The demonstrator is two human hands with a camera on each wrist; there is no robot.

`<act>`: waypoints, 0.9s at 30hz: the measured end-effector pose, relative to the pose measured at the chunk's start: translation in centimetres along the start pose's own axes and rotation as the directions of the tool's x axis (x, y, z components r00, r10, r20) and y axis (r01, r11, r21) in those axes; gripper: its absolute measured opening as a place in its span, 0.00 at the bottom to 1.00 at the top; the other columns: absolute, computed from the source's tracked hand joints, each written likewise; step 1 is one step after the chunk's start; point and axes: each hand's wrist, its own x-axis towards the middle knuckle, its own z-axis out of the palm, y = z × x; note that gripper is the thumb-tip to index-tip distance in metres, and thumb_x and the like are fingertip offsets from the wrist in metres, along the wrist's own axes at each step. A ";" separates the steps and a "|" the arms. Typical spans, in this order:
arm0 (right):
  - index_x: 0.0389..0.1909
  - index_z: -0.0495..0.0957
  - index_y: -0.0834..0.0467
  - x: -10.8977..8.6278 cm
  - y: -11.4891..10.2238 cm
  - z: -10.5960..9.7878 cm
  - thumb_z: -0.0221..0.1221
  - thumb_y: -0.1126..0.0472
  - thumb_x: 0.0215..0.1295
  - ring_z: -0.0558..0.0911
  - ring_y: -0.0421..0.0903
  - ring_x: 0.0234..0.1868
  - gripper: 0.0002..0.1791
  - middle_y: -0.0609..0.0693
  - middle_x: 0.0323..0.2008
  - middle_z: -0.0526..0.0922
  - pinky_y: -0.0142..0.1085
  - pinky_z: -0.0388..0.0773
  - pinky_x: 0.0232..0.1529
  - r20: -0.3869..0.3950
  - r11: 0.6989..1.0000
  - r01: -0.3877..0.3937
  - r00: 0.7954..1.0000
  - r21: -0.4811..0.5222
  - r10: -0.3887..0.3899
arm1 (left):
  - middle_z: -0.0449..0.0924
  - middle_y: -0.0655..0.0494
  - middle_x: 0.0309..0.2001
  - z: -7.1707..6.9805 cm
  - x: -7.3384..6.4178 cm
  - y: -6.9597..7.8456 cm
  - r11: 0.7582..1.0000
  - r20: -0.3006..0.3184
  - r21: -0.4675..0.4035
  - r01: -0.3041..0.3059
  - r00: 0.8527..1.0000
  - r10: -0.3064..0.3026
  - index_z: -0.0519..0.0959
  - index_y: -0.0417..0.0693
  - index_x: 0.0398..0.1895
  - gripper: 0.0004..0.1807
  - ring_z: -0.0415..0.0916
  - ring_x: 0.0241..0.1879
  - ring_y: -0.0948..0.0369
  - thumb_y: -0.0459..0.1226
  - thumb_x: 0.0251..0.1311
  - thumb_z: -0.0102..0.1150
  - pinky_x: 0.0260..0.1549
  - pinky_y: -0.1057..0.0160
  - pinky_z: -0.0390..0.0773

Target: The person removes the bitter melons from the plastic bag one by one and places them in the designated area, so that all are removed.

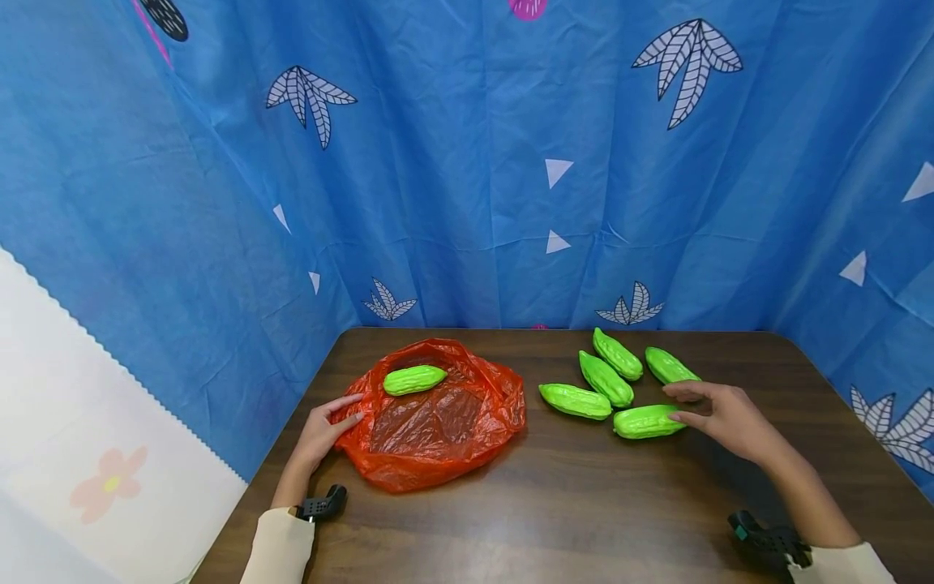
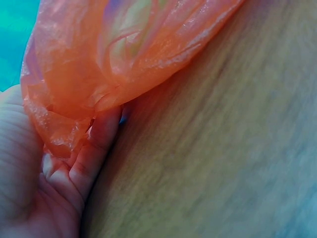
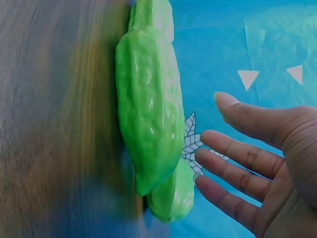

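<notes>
A red plastic bag (image 1: 438, 470) lies on the left with its mouth spread wide, and one bright green bitter melon (image 1: 414, 380) rests inside it. At the bag's left rim, my left hand (image 1: 321, 434) holds the thin plastic between thumb and fingers; the left wrist view shows the crumpled edge (image 2: 62, 134) there. My right hand (image 1: 733, 422) hovers by the right end of the nearest loose bitter melon (image 1: 645, 422). In the right wrist view its fingers (image 3: 237, 168) are spread and apart from the bitter melon (image 3: 151, 104), with nothing held.
Several more bitter melons lie close together behind and left of my right hand, including one at the left (image 1: 576, 401) and one at the back (image 1: 617, 354). The dark wooden table (image 1: 554, 511) meets a blue patterned curtain (image 1: 467, 203) at its back and sides.
</notes>
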 end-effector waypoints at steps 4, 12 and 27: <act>0.56 0.82 0.63 0.0 -0.6 0.1 0.70 0.61 0.63 0.84 0.62 0.48 0.21 0.61 0.51 0.85 0.32 0.82 0.36 -0.002 1.000 0.025 1.000 0.005 -0.025 | 0.71 0.38 0.68 0.1 0.0 0.0 1.000 0.001 -0.004 0.000 1.000 0.000 0.78 0.43 0.66 0.29 0.71 0.64 0.42 0.44 0.63 0.70 0.46 0.71 0.79; 0.56 0.83 0.58 0.2 -2.5 1.0 0.67 0.56 0.67 0.85 0.56 0.49 0.19 0.54 0.51 0.86 0.39 0.83 0.41 0.005 0.997 0.079 0.997 -0.019 -0.079 | 0.72 0.38 0.67 0.2 0.0 0.0 1.000 -0.006 0.010 0.004 1.000 -0.004 0.79 0.44 0.65 0.29 0.71 0.64 0.43 0.45 0.63 0.70 0.46 0.72 0.78; 0.56 0.84 0.58 1.4 -6.5 4.2 0.65 0.53 0.69 0.85 0.52 0.50 0.19 0.50 0.52 0.86 0.40 0.83 0.42 0.055 0.986 0.155 0.986 0.055 -0.158 | 0.73 0.39 0.67 0.1 -0.1 0.2 1.000 -0.005 -0.008 0.002 1.000 -0.002 0.79 0.45 0.65 0.28 0.73 0.61 0.44 0.44 0.63 0.70 0.45 0.69 0.80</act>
